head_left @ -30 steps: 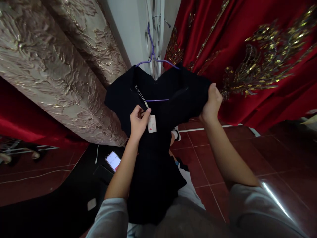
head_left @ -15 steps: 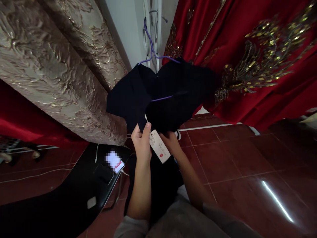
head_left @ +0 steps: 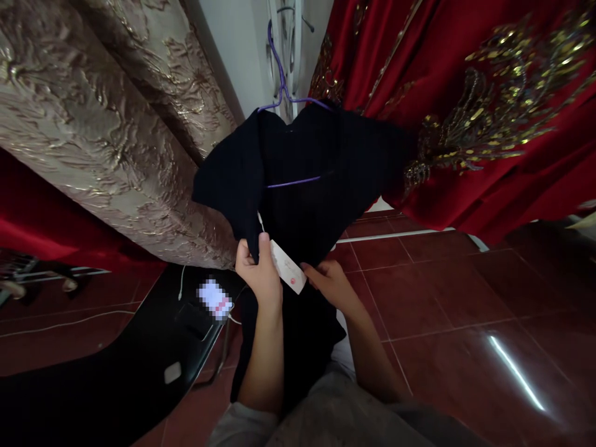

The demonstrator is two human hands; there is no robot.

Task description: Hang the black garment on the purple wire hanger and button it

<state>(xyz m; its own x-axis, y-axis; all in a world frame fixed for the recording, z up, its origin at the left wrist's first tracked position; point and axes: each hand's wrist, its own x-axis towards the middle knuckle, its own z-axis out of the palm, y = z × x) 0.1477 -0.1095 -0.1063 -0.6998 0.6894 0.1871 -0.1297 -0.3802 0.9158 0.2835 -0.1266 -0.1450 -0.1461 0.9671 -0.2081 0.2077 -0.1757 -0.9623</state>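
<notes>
A dark navy or black garment (head_left: 372, 149) with an open front hangs on a purple hanger (head_left: 282, 81). Its left front edge is pinched in my left hand (head_left: 263, 273), thumb on top and fingers curled around the cloth. From a white cord beside that thumb hangs a pale price tag (head_left: 288, 270) with a red dot, tilted down to the right. My right hand (head_left: 333, 282) is closed at the tag's lower right side, fingertips bent in against the dark cloth. What lies between those fingertips is too dark to tell.
A white metal rack (head_left: 282, 49) carries the hanger. Beaded red fabric (head_left: 465, 186) hangs at right, textured beige-gold fabric (head_left: 116, 143) at left. A black table (head_left: 125, 366) holds a lit phone (head_left: 215, 298) with a cable, a dark phone (head_left: 194, 321) and a small white square (head_left: 172, 372).
My left hand and the garment edge have shifted left, widening the front opening. My right hand has come out from behind the tag to its right side. The tag has swung slightly left.
</notes>
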